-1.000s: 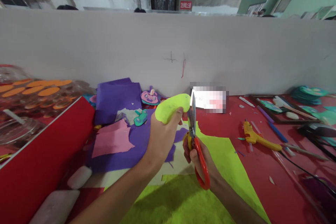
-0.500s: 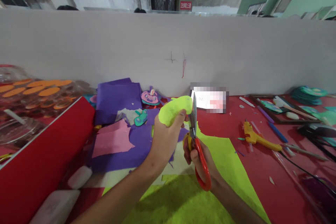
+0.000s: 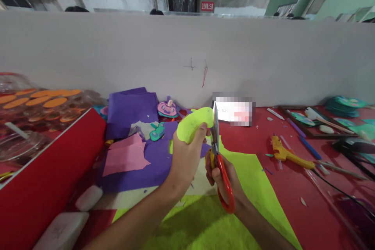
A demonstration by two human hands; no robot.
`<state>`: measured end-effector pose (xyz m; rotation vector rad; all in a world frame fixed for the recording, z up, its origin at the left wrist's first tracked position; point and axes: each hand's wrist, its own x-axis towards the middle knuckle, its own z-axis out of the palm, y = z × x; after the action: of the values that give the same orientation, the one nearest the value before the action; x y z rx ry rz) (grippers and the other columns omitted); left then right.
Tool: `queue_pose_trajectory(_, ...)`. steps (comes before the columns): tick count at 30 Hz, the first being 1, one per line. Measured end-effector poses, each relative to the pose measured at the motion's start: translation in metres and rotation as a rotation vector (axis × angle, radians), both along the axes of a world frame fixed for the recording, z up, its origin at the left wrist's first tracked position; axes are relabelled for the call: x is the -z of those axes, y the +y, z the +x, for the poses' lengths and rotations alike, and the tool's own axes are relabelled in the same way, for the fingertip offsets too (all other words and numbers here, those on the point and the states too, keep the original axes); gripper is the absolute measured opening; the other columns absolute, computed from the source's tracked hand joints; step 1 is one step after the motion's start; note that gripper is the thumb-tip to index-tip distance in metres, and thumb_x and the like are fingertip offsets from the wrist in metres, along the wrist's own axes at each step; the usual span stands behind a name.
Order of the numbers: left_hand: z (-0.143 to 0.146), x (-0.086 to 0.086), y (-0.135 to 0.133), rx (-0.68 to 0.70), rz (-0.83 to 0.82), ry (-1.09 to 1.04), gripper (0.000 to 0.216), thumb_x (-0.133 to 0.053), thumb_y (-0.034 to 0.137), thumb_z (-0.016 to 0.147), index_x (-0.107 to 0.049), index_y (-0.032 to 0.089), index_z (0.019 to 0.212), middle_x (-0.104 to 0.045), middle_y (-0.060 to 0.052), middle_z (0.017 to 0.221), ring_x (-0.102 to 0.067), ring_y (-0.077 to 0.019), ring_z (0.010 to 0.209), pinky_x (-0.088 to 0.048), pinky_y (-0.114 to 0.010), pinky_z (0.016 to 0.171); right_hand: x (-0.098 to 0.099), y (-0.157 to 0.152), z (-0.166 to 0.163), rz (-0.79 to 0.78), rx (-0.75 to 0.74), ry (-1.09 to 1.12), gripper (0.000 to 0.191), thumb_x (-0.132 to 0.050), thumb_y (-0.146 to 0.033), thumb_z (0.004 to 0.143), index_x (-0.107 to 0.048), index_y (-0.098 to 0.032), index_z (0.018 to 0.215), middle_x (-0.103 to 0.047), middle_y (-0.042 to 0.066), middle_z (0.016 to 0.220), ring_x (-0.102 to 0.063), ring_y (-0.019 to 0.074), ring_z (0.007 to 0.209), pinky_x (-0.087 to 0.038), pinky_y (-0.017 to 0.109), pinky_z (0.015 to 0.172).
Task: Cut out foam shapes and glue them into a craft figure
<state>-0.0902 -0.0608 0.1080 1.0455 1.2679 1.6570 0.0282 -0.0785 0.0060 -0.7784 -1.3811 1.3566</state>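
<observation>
- Above the red tabletop [image 3: 237,138]: one lime cutout [image 3: 191,122], apparently felt; likely light, limp, not slippery; best pinched flat near its edge.
- Left hand [image 3: 187,156]: thumb and fingers nearly closed, pinching the cutout.
- Right hand [image 3: 225,174]: curled round red-handled scissors [image 3: 215,146], blades beside the cutout's edge; contact unclear.

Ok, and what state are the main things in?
Left hand: closed on yellow piece
Right hand: closed on scissors
Yellow piece: held up
Scissors: points up
Screen: lit
Glue gun: lying down, cord attached
Pink paper: ragged-edged
Yellow sheet: flat, partly shadowed
</observation>
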Motion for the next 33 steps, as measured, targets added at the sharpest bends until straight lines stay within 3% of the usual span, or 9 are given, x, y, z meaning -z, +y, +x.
queue_pose_trajectory(19,-0.002,-0.001,0.002,-0.065,0.017,0.024,0.028,-0.068,0.041,0.087,-0.064,0.017,0.073,-0.062,-0.001,0.068,-0.059,-0.0135,0.068,-0.050,-0.025,0.065,-0.006,-0.002,0.002,-0.055,0.004,-0.031,0.060,-0.061,-0.079,0.080,-0.050,-0.021,0.077,-0.040,-0.007,0.062,-0.036,0.0068,0.044,-0.028,0.021,0.038)
queue_pose_trajectory(27,-0.003,-0.005,0.000,-0.100,0.026,0.124,0.031,-0.068,0.042,0.088,-0.066,0.019,0.068,-0.070,-0.003,0.075,-0.065,-0.0164,0.073,-0.054,-0.029,0.076,-0.009,-0.007,0.002,-0.086,-0.033,-0.034,0.060,-0.062,-0.080,0.079,-0.049,-0.021,0.076,-0.040,-0.008,0.056,-0.037,0.0068,0.041,-0.029,0.021,0.037)
queue_pose_trajectory(33,-0.005,-0.005,0.002,-0.121,0.003,0.167,0.029,-0.066,0.045,0.090,-0.070,0.020,0.076,-0.073,-0.003,0.081,-0.068,-0.0179,0.076,-0.055,-0.029,0.073,-0.003,-0.010,-0.002,-0.126,-0.111,0.023,0.058,-0.062,-0.078,0.081,-0.049,-0.022,0.080,-0.039,-0.008,0.059,-0.034,0.0062,0.042,-0.030,0.020,0.039)
